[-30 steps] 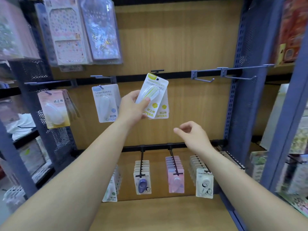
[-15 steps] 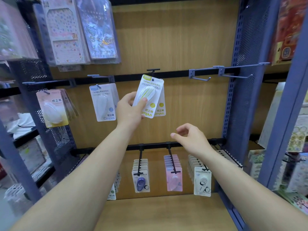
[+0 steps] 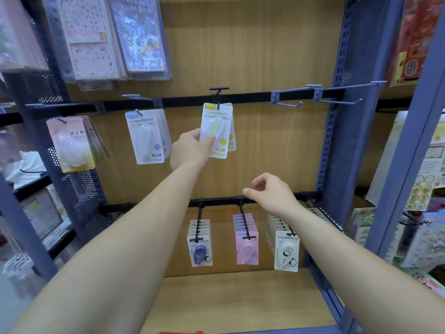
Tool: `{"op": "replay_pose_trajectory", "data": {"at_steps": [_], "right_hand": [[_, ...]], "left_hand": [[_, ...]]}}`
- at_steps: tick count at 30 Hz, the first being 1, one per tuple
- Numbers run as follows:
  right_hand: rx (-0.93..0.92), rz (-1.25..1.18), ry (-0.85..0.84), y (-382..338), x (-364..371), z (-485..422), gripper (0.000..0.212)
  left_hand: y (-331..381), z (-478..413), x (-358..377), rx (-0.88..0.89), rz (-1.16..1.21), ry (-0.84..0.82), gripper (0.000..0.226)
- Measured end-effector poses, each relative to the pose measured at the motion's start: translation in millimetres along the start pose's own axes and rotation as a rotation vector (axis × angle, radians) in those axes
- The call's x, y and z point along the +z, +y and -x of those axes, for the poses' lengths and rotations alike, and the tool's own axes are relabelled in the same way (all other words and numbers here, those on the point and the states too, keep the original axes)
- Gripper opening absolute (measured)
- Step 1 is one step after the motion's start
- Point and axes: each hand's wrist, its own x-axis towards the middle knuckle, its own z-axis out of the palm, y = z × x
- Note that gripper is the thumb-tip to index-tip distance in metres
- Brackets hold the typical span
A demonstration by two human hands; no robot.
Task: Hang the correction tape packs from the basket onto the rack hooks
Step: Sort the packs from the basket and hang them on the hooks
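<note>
While the left hand (image 3: 190, 150) pinches the yellow pack (image 3: 216, 131) low on its left edge, thumb laid across the blister, the pack's top meets the black hook (image 3: 218, 97), just in front of a matching pack. The right hand (image 3: 272, 196) hangs empty, fingers loosely curled, before the lower rail (image 3: 216, 202). To the left hang a white pack (image 3: 147, 136) and a pink pack (image 3: 69, 143).

"Campus" marks the white pack (image 3: 147, 137) and yellow-green pack (image 3: 220, 125); "修正带" the pink pack (image 3: 69, 143).
</note>
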Motion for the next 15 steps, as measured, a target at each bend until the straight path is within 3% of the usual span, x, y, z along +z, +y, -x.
{"op": "replay_pose_trajectory", "data": {"at_steps": [4,10,15], "right_hand": [[-0.027,0.166,-0.028,-4,10,9,0.041],[-0.050,0.353,-0.106,0,35,37,0.036],[-0.034,0.452,-0.217,37,76,70,0.044]], "left_hand": [[-17,16,-5,-0.015,-0.175,-0.114,0.075],[-86,94,-22,0.088,-0.446,-0.378,0.069],[-171,170,-16,0.027,-0.614,-0.615,0.068]]}}
